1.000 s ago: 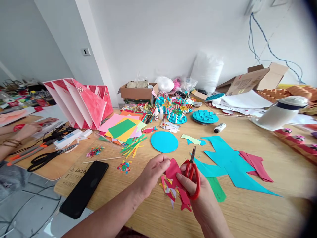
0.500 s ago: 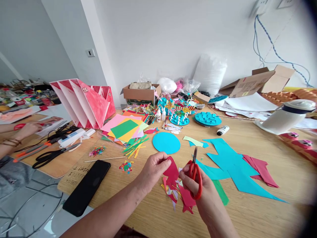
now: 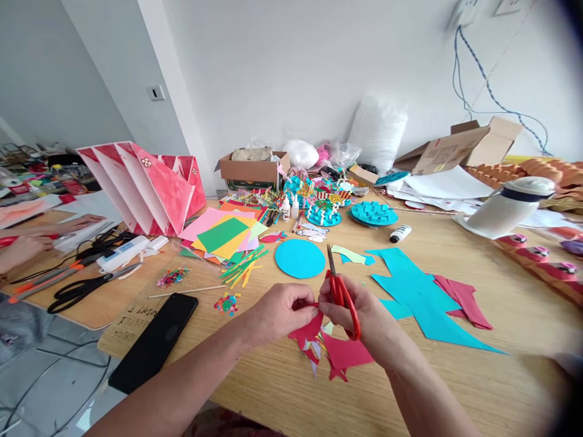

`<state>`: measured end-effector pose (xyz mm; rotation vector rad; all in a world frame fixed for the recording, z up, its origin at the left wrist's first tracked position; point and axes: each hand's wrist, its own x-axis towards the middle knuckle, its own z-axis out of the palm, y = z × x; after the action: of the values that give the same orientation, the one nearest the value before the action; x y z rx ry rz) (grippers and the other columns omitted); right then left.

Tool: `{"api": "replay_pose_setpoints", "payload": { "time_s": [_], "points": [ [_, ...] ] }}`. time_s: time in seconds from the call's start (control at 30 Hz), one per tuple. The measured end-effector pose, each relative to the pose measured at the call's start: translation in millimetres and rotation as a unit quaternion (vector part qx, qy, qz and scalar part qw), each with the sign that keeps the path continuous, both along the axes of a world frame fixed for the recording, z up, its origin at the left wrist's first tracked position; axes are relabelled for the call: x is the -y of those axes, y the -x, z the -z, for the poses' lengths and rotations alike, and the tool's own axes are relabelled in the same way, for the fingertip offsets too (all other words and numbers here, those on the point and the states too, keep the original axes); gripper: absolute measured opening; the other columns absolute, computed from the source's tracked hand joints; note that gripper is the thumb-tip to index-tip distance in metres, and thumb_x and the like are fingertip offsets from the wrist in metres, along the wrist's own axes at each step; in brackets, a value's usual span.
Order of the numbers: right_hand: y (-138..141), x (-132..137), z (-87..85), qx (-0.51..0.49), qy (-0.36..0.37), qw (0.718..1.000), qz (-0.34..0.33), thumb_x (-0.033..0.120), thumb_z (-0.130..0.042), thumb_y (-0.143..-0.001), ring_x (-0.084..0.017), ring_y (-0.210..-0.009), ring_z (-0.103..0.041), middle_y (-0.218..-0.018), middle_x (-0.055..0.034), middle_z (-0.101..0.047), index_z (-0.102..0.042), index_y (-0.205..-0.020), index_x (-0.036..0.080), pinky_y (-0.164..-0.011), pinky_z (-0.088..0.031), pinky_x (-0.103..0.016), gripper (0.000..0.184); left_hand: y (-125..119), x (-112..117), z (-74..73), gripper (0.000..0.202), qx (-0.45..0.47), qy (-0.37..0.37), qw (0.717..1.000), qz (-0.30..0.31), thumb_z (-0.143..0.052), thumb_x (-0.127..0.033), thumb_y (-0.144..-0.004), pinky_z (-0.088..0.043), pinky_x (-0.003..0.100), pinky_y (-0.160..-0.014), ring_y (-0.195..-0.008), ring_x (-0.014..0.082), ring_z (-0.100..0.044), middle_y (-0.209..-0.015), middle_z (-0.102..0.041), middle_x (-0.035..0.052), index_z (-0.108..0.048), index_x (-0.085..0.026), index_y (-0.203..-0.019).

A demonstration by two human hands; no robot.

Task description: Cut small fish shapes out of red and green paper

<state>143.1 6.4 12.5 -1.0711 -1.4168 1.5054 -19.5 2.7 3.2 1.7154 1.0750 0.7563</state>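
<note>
My left hand (image 3: 279,312) pinches a small piece of red paper (image 3: 306,331) just above the wooden table (image 3: 455,388). My right hand (image 3: 364,318) grips red-handled scissors (image 3: 340,292) with the blades pointing up and away, and its fingertips also touch the red paper. Below both hands lies a heap of red, yellow and white paper scraps (image 3: 334,358). A blue paper circle (image 3: 300,258) lies just beyond the hands.
Blue paper offcuts (image 3: 421,300) and red offcuts (image 3: 464,297) lie to the right. A black phone (image 3: 157,340) lies at the left edge. Coloured sheets (image 3: 225,237), black scissors (image 3: 82,290), a folded red-white paper form (image 3: 146,188), glue bottles and boxes stand further back. Another person's hand (image 3: 20,249) is at far left.
My right hand with the scissors has moved left to meet my left hand at the red paper. The red piece now sits lower, between both hands' fingertips.
</note>
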Motion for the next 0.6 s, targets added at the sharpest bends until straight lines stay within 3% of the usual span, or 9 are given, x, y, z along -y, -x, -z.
{"api": "replay_pose_setpoints", "payload": {
  "time_s": [0.07, 0.13, 0.23, 0.3, 0.4, 0.5, 0.6],
  "points": [
    [0.2, -0.9, 0.9, -0.031, 0.004, 0.999, 0.033, 0.02, -0.068, -0.063, -0.009, -0.052, -0.042, -0.057, 0.0068, -0.051, -0.054, -0.07, 0.017, -0.048, -0.032, -0.021, 0.016, 5.0, 0.7, -4.9, 0.02, 0.042, 0.005, 0.999, -0.005, -0.05, -0.029, -0.078, -0.029, 0.021, -0.053, -0.057, 0.0092, -0.038, -0.059, -0.042, -0.0041, -0.05, -0.015, -0.063],
    [0.7, -0.5, 4.1, -0.089, 0.008, 0.991, 0.096, 0.022, -0.071, -0.062, -0.009, -0.051, -0.043, -0.058, 0.0063, -0.053, -0.055, -0.072, 0.018, -0.048, -0.033, -0.021, 0.019, 8.9, 2.0, -5.2, 0.023, 0.147, 0.007, 0.988, -0.053, -0.044, -0.033, -0.083, -0.035, 0.022, -0.059, -0.062, 0.0106, -0.043, -0.064, -0.046, -0.0024, -0.053, -0.015, -0.071],
    [5.7, 2.7, 9.5, -0.187, 0.007, 0.966, 0.179, 0.023, -0.073, -0.06, -0.008, -0.049, -0.042, -0.059, 0.0055, -0.054, -0.056, -0.074, 0.018, -0.047, -0.032, -0.021, 0.023, 6.6, 6.3, 3.7, 0.018, 0.308, 0.031, 0.938, -0.157, -0.046, -0.033, -0.083, -0.039, 0.023, -0.067, -0.067, 0.0115, -0.048, -0.068, -0.051, -0.0014, -0.054, -0.017, -0.08],
    [13.0, 6.1, 11.6, -0.229, 0.007, 0.952, 0.202, 0.022, -0.073, -0.062, -0.008, -0.047, -0.041, -0.059, 0.0052, -0.054, -0.056, -0.074, 0.018, -0.045, -0.031, -0.021, 0.022, -1.4, 10.8, 11.8, 0.017, 0.307, 0.067, 0.939, -0.141, -0.06, -0.029, -0.073, -0.04, 0.023, -0.067, -0.071, 0.0123, -0.05, -0.075, -0.055, 0.0003, -0.056, -0.017, -0.084],
    [27.1, 10.8, 12.7, -0.248, 0.023, 0.943, 0.221, 0.022, -0.073, -0.063, -0.008, -0.046, -0.042, -0.057, 0.0059, -0.053, -0.055, -0.074, 0.019, -0.044, -0.031, -0.02, 0.021, -16.8, 16.1, 20.2, 0.033, 0.321, 0.076, 0.939, -0.099, -0.068, -0.029, -0.066, -0.042, 0.026, -0.069, -0.073, 0.0147, -0.053, -0.078, -0.059, 0.0021, -0.056, -0.017, -0.094],
    [38.4, 13.3, 14.0, -0.267, 0.034, 0.937, 0.222, 0.022, -0.075, -0.061, -0.008, -0.048, -0.045, -0.056, 0.0058, -0.056, -0.055, -0.073, 0.018, -0.047, -0.035, -0.02, 0.024, -26.8, 15.7, 22.6, 0.022, 0.349, 0.02, 0.924, -0.152, -0.064, -0.031, -0.071, -0.043, 0.029, -0.074, -0.076, 0.0157, -0.055, -0.08, -0.06, 0.0022, -0.055, -0.017, -0.086],
    [42.6, 14.0, 16.6, -0.269, 0.039, 0.941, 0.202, 0.024, -0.075, -0.062, -0.008, -0.051, -0.047, -0.059, 0.0047, -0.058, -0.055, -0.074, 0.018, -0.048, -0.036, -0.019, 0.024, -28.4, 12.0, 21.6, 0.015, 0.308, -0.03, 0.925, -0.221, -0.057, -0.031, -0.077, -0.044, 0.027, -0.068, -0.07, 0.0141, -0.053, -0.071, -0.056, 0.0002, -0.053, -0.017, -0.074]
  ]
}}
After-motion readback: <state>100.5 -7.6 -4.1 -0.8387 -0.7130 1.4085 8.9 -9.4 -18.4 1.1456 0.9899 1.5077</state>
